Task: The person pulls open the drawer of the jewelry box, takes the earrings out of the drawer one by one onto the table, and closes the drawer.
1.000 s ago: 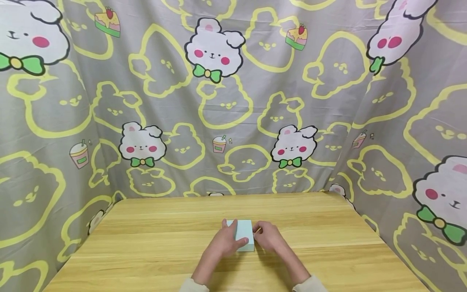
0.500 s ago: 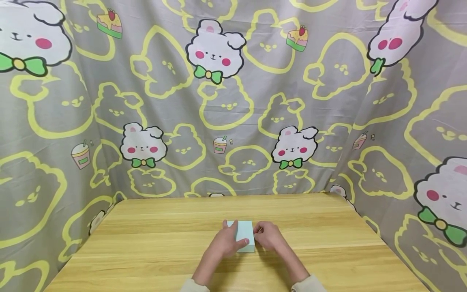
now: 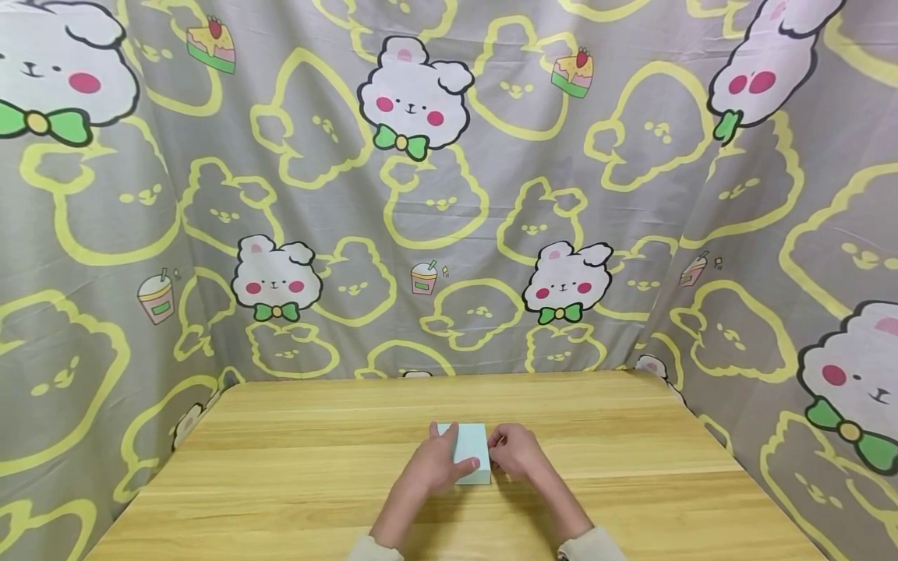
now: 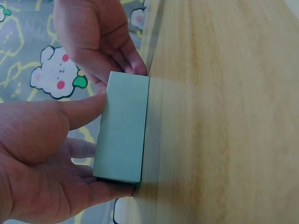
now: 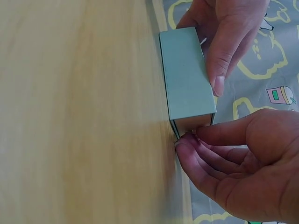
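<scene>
A pale blue-green box [image 3: 471, 446] lies on the wooden table in front of me. Across its left part my left hand [image 3: 435, 464] grips it, thumb at the near edge and fingers at the far side. The left wrist view shows one long side of the box [image 4: 122, 127] between that thumb and the fingers. My right hand [image 3: 516, 453] is at the box's right end. There, in the right wrist view, thumb and fingertips pinch a small light tab at the brown inner end [image 5: 192, 122], which sits inside the blue-green cover; the fingertips mostly hide the tab.
The wooden table [image 3: 316, 460] spreads out around both hands. A grey curtain [image 3: 491, 312] printed with white and yellow cartoon animals hangs behind its far edge and along the left and right sides.
</scene>
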### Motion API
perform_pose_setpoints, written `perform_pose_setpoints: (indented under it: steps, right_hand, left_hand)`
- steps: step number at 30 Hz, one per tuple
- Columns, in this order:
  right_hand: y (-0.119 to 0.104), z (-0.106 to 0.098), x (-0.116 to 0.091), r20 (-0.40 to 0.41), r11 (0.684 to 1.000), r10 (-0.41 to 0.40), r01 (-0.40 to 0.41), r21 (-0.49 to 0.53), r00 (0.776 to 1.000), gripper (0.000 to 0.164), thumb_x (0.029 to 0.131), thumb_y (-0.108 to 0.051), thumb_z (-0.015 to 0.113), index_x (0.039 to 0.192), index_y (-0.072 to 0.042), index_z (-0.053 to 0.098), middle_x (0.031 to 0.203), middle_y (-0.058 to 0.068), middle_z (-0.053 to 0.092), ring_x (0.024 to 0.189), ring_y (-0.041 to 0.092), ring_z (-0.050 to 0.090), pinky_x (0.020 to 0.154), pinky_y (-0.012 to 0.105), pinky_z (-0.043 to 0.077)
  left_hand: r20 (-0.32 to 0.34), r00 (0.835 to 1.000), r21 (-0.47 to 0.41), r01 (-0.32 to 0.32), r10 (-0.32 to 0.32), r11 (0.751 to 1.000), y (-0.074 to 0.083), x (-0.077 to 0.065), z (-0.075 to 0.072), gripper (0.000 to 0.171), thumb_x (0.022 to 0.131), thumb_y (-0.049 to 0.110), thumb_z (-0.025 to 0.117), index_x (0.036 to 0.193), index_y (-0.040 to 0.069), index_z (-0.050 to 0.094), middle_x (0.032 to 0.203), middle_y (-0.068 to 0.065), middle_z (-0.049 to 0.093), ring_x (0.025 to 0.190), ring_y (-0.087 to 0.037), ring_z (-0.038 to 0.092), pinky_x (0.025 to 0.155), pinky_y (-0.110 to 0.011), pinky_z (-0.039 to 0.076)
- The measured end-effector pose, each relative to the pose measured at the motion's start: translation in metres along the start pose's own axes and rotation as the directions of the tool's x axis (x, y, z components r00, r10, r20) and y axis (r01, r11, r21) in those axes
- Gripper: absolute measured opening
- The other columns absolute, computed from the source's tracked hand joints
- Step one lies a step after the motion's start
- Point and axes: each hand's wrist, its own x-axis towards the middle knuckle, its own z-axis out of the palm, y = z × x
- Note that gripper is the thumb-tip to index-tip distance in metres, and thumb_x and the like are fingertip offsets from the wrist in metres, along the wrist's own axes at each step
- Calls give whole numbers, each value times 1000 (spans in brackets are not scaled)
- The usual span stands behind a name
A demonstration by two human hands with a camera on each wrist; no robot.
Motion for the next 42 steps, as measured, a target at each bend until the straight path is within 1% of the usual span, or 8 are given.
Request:
perform_pose_setpoints:
  steps: [4,11,17,23,27,33,42]
  right_hand:
    - [1,0,1,-1,1000,6,-6,5,1000,7,80,3,57,83,0,62,68,8,62,58,19,61,49,28,47]
    - [3,-2,0,4,999,6,-6,39,1000,7,81,3,56,83,1,62,69,9,63,60,19,62,51,30,49]
    - [3,-2,0,10,998,11,-12,60,1000,6,83,2,56,83,1,62,69,9,63,60,20,63,53,31,51]
    - [5,-2,-1,7,996,24,-24,85,1000,5,83,2,57,82,1,62,69,8,64,60,20,64,53,32,53]
    - [6,-2,-1,-1,996,25,-25,81,1000,5,82,2,58,81,0,62,68,8,64,58,19,63,52,30,51]
    - [6,-3,-1,-4,996,32,-31,80,999,5,80,3,57,80,1,62,68,9,64,58,20,63,52,31,52]
    - [8,-9,-1,-8,998,44,-43,54,999,5,80,3,58,81,2,63,68,9,64,58,19,63,54,31,52]
  left_hand:
    - [-1,1000,0,-1,1,1000,0,0,0,77,85,38,70,141,-5,40,142,-40,29,120,-50,47,94,-57,42]
    - [4,1000,7,4,-4,1000,1,0,0,76,85,38,70,141,-4,40,143,-40,28,120,-51,47,94,-58,42]
    - [6,1000,5,-1,1,1000,3,-1,-1,76,86,38,70,142,-4,39,143,-40,27,119,-52,47,94,-58,42]
    - [5,1000,2,-5,5,1000,2,-3,-2,77,86,38,70,142,-4,39,143,-42,25,117,-52,48,94,-58,42]
    - [-1,1000,-6,-5,5,1000,2,-4,-2,77,85,37,70,142,-4,39,143,-42,25,117,-53,48,94,-58,42]
    - [0,1000,-11,3,-3,1000,2,-4,0,77,85,37,70,142,-4,38,143,-42,25,114,-49,52,90,-55,45]
    - [14,1000,-11,0,1,1000,1,-3,-1,77,86,38,69,143,-4,37,143,-41,25,116,-49,50,93,-56,44]
